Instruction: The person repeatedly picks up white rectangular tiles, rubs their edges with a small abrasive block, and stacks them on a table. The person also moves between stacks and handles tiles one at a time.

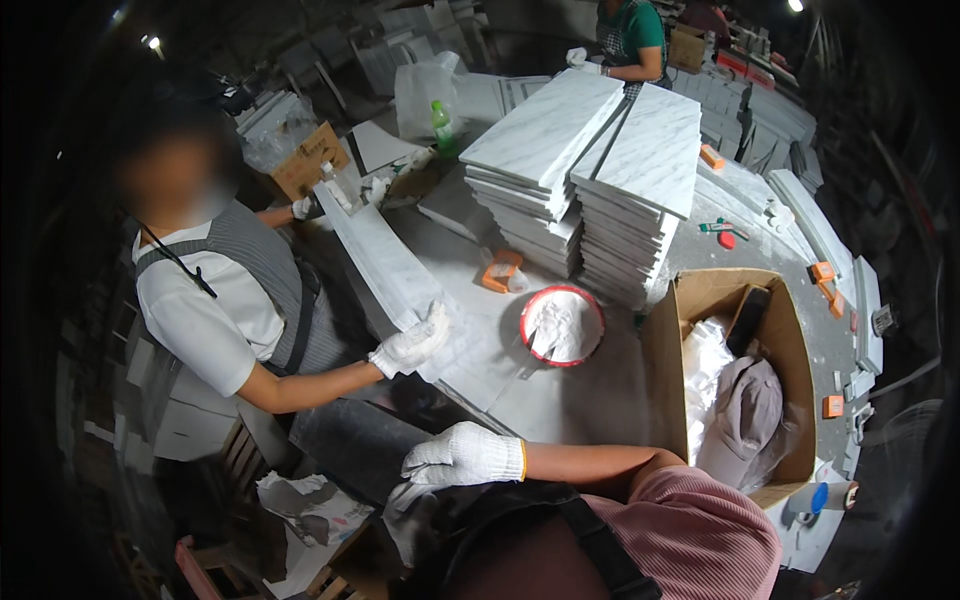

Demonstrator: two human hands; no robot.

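Note:
My right hand, in a white knit glove with a yellow cuff, reaches across in front of me with its fingers curled together. Just below its fingertips is my left hand, in a greyish glove, shadowed and partly hidden by a dark shape. The two gloves seem to touch; whatever is between them cannot be made out. Beyond them, a co-worker's gloved hand rests at the near end of long white marble-look strips. A red-rimmed bowl of white paste stands on the table to the right.
Two tall stacks of marbled slabs stand at the back. An open cardboard box with a cap and plastic stands at my right. An orange packet lies near the bowl. Torn paper lies low on the left. Another person stands behind.

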